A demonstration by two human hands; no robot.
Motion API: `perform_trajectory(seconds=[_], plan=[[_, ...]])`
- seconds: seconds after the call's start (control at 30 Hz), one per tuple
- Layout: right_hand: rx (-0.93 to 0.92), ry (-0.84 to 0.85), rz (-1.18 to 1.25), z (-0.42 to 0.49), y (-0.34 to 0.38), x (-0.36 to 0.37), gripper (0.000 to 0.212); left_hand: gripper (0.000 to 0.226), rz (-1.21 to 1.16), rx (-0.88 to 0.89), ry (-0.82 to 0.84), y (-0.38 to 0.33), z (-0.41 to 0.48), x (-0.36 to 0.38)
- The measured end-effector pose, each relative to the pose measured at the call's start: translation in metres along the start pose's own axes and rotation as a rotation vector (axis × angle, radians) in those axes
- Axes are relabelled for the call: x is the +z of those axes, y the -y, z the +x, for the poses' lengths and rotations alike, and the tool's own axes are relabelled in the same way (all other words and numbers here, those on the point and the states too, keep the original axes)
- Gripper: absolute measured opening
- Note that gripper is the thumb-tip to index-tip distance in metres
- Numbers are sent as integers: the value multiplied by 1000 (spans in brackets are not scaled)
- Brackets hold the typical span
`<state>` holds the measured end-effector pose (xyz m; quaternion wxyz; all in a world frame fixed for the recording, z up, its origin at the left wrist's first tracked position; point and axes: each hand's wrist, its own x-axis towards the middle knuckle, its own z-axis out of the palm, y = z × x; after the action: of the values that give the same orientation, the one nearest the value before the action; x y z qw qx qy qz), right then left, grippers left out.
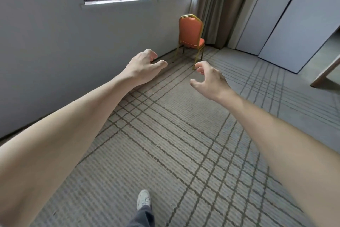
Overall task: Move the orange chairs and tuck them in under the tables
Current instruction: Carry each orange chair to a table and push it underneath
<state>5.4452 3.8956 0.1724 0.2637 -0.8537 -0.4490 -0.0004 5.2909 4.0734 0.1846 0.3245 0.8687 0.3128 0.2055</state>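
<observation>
Ahead, one orange chair [190,30] stands upright on the carpet [165,144] in the far corner. It is just beside the wall [55,42] and in front of the curtain [217,6], with its back turned toward the viewer and its seat facing away to the right. It is well apart from both hands.

The left hand [143,66] and right hand [209,79] reach forward at arm's length. Both are empty, with fingers loosely curled and thumbs spread, and neither touches anything. A white shoe [143,199] is planted on the carpet below, pointing toward the corner.

The step in hand looks like the approach: walking up to the chair before taking hold of it. Nothing is tucked in here yet.

The next move calls for closing the gap and taking the top rail of the chair's back, likely with both hands. The chair then has to come away from the corner without snagging the curtain.

A slanted wooden edge [325,74] at the far right may be part of a bench, but I cannot tell. No other bench shows, so the chair's destination lies outside this view.
</observation>
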Motion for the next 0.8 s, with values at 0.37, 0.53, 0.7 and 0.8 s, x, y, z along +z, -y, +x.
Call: perform_trajectory(seconds=[0.37,0.53,0.7,0.8], plan=[[110,-7,3,276,-80,32,56,54,12,25,95,15,308,47],[155,-40,36,387,-136,44,57,56,32,64,148,13,432,86],[168,-53,75,520,-206,54,58,57,51,69,174,10,573,138],[201,-38,100,605,-242,53,59,57,72,62,175,5,663,164]])
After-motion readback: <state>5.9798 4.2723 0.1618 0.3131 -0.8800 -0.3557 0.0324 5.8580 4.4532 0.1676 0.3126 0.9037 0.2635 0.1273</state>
